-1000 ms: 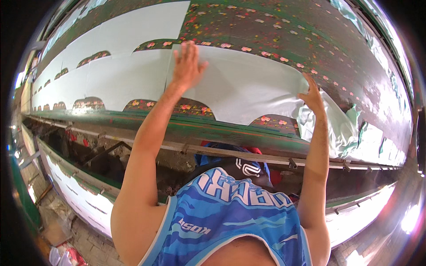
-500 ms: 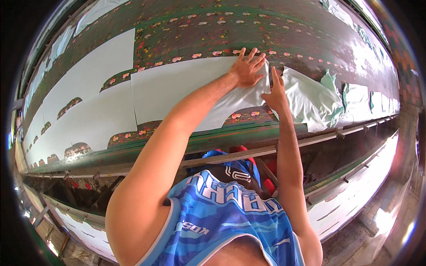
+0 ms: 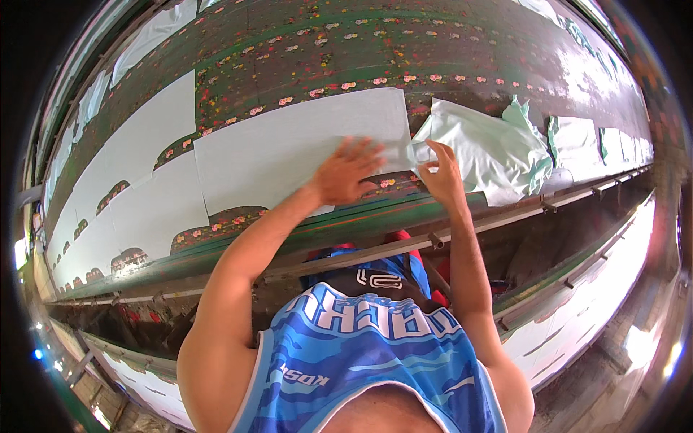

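Observation:
A pale, nearly white fabric piece with a curved cutout along its near edge lies smooth on the dark, paint-spotted table. My left hand rests palm down near its right end, fingers stretched out and slightly smeared by motion. To the right lies a wrinkled pale-green fabric piece, its far right corner bunched up. Over the left edge of that wrinkled piece is my right hand, its thumb and bent forefinger apart. I see nothing gripped between them, though the other fingers are partly hidden.
Flat pale pieces continue along the table to the left. More loose fabric pieces lie to the right. A rail with short pegs runs along the near edge. Another table with white pieces stands at the lower right.
My left hand has slid left and nearer from the fabric's far right corner. My right hand has moved slightly nearer, its forefinger now bent. The smooth piece's right end lies flatter.

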Available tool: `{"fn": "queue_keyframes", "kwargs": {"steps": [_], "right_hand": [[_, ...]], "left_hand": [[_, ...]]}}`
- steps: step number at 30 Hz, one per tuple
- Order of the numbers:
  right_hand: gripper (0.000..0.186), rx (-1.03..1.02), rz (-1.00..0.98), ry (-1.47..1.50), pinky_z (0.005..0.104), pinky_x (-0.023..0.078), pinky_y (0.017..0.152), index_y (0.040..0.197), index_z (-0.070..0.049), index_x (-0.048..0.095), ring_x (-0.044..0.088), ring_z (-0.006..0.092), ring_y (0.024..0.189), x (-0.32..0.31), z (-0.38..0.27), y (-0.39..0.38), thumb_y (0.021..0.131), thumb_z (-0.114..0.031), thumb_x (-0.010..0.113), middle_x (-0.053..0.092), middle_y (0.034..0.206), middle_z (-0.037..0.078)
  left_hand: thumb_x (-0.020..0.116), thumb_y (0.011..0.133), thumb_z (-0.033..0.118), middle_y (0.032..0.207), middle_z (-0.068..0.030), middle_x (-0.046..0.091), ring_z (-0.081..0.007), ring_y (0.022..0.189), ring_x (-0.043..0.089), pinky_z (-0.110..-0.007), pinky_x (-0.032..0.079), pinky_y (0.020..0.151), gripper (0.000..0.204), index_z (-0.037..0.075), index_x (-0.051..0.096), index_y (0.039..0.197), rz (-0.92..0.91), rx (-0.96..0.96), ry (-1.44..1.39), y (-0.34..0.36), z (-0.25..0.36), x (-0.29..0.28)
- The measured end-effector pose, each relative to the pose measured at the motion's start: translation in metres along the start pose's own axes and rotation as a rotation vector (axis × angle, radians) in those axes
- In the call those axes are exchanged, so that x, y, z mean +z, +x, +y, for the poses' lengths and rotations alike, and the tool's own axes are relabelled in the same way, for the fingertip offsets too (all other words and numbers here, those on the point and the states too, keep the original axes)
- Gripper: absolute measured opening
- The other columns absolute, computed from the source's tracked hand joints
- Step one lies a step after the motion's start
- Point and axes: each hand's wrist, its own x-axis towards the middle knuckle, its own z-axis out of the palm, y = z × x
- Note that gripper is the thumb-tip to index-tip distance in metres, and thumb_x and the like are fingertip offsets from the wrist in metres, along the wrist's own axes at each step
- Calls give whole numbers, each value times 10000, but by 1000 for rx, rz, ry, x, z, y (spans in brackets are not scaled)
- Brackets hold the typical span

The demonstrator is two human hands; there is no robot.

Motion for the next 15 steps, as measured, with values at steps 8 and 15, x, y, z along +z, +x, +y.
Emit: {"fn": "queue_keyframes", "kwargs": {"steps": [8, 15], "right_hand": [[492, 23, -73, 135, 336, 604, 773, 1375, -65, 616, 720, 238, 930, -56, 10, -13, 896, -37, 726, 611, 1328, 160], [434, -51, -237, 243, 350, 595, 764, 1314, -23, 645, 726, 247, 902, -102, 47, -3, 890, -53, 734, 670, 1242, 177]], "left_hand": [[468, 1066, 516, 1724, -113, 242, -411, 1582, 187, -633, 130, 1257, 713, 84, 341, 1619, 163, -767, 416, -45, -59, 0], [519, 1047, 494, 1676, -150, 320, -429, 1550, 244, -640, 190, 1234, 688, 53, 411, 1565, 124, -416, 187, 77, 85, 36]]}}
